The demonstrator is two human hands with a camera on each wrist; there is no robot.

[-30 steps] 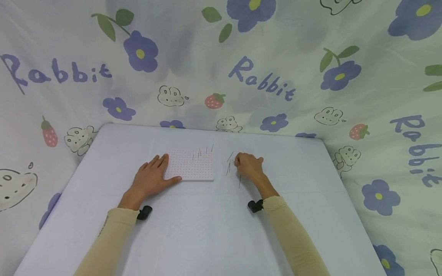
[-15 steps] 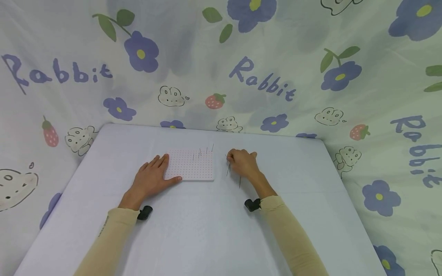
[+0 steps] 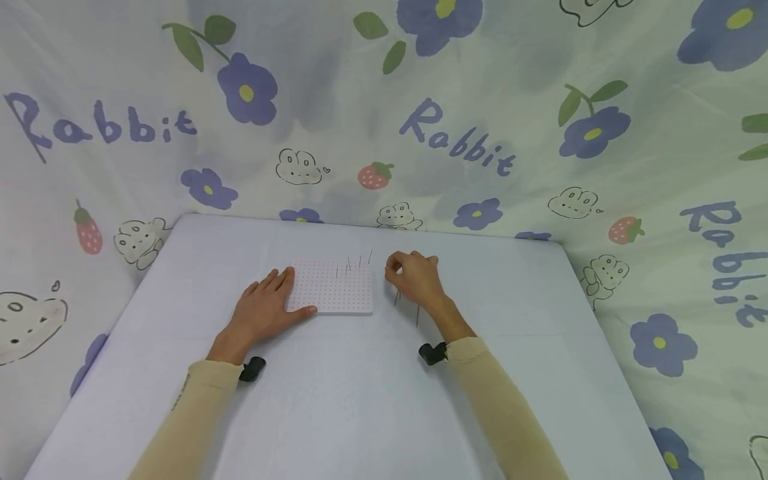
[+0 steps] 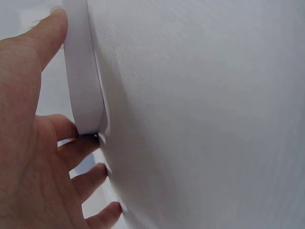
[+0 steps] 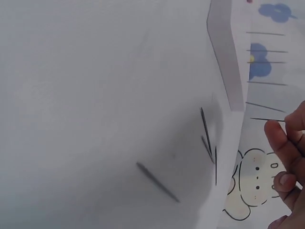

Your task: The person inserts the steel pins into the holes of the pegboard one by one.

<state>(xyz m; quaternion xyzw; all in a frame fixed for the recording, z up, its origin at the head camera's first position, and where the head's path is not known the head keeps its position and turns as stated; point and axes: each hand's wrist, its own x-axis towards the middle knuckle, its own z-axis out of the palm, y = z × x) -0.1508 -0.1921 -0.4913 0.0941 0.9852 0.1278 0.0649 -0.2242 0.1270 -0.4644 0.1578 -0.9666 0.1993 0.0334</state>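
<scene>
Plainly, our left hand [image 3: 264, 305] rests loose and spread against the left end of the board [image 3: 327, 293], thumb along its near edge; a light, even press there should do to steady it. The board lies flat on the worktop [image 3: 336, 400], and five thin pins [image 5: 267, 62] stand toward its far right corner, some leaning a little. Just right of the board, our right hand [image 3: 416, 275] pinches a further pin [image 5: 259, 119] between its fingertips. To seat it well, we judge, we'd best bring it near upright above a free dot, grip it high so its point shows, and lower it straight, minding that our knuckles don't brush its neighbours. Nearer us, by that hand, loose pins [image 5: 158, 182] lie on the worktop, partly hidden in the head view.
</scene>
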